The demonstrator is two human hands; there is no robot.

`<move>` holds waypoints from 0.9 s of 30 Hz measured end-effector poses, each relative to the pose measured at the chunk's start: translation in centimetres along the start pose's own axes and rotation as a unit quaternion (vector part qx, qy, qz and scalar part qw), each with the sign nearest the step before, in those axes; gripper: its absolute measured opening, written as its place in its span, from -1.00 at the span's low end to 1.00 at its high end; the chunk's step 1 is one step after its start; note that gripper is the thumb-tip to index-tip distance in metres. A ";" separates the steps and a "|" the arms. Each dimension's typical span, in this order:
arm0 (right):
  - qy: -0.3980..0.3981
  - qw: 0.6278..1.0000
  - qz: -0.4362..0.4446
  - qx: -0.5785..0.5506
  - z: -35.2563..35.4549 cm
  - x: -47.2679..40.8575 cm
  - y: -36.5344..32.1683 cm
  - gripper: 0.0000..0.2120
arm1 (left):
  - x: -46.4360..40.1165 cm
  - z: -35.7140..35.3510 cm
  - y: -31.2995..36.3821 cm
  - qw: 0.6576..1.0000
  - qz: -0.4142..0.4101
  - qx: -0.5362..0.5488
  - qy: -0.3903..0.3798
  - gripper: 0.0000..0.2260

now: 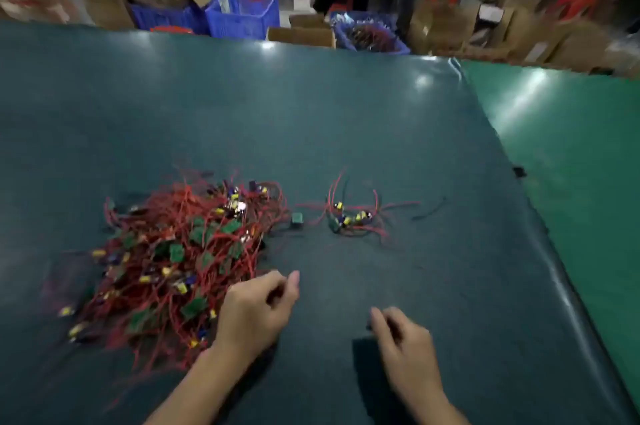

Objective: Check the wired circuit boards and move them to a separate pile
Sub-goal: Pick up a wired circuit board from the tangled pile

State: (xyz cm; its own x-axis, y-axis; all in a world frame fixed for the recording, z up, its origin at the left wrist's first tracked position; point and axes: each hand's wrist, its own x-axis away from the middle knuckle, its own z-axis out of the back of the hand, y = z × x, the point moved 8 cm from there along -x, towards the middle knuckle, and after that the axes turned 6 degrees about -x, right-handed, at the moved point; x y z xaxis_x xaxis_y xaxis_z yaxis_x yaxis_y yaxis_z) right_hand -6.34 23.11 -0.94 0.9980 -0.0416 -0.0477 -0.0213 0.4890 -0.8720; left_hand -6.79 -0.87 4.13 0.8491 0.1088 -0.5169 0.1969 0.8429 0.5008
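While blurred, left hand [254, 312] fingers [292, 281] seemingly empty.

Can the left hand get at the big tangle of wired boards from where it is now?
Probably yes. The left hand sits at the near right edge of the big pile of wired boards, holding nothing that shows, and nothing lies between them. The right hand is well clear.
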 end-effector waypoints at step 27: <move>0.001 0.939 0.208 0.273 -11.4 2.8 -1.2 -0.74 | -5.7 -7.5 -2.4 0.955 -0.024 -0.272 -0.116 -0.81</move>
State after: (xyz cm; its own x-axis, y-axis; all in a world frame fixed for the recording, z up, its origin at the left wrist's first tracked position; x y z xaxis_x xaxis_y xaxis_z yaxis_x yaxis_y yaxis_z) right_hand -4.23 12.48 -5.61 0.9103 0.2501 -0.3299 -0.3743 0.8376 -0.3978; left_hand -15.80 0.44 0.66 0.9436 -0.0043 -0.3310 0.0089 0.9999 0.0125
